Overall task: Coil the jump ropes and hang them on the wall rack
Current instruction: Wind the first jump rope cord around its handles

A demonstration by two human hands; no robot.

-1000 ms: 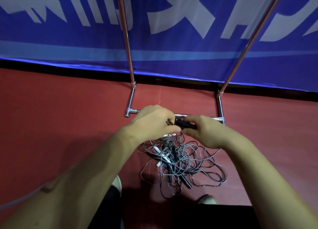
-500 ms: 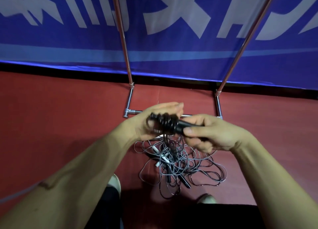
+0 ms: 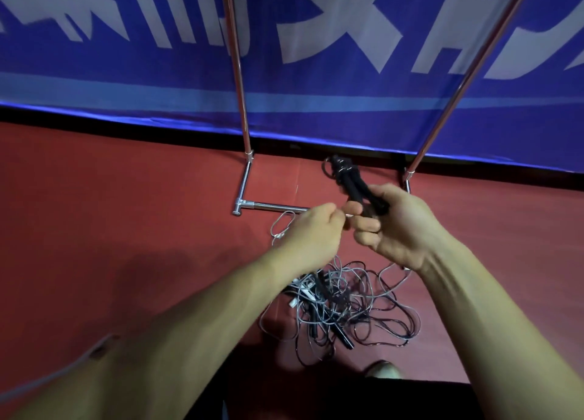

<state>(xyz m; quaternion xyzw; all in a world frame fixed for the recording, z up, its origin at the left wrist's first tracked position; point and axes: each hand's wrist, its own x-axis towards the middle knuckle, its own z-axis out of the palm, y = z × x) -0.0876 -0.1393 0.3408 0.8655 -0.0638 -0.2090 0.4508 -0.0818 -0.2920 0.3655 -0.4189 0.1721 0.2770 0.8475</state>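
Note:
My right hand [image 3: 398, 224] grips the black handles of a jump rope [image 3: 354, 184], which point up and away with cord wound round their top. My left hand [image 3: 311, 228] is curled just left of it, fingertips pinching the thin cord close to my right thumb. On the red floor below lies a tangled pile of jump ropes [image 3: 341, 306], grey and black cords with several handles. A grey cord loop [image 3: 281, 227] hangs beside my left hand. The metal rack [image 3: 241, 110] rises behind, its two poles and base bar against the blue banner.
The blue banner [image 3: 316, 56] with white letters covers the wall behind the rack. Red floor [image 3: 110, 214] spreads left and right of the pile. My shoes [image 3: 382, 369] stand just short of the pile, at the bottom of the view.
My right hand has tilted the wrapped handles upright and moved them right. My left hand has come off the coil and now pinches the cord beside my right thumb.

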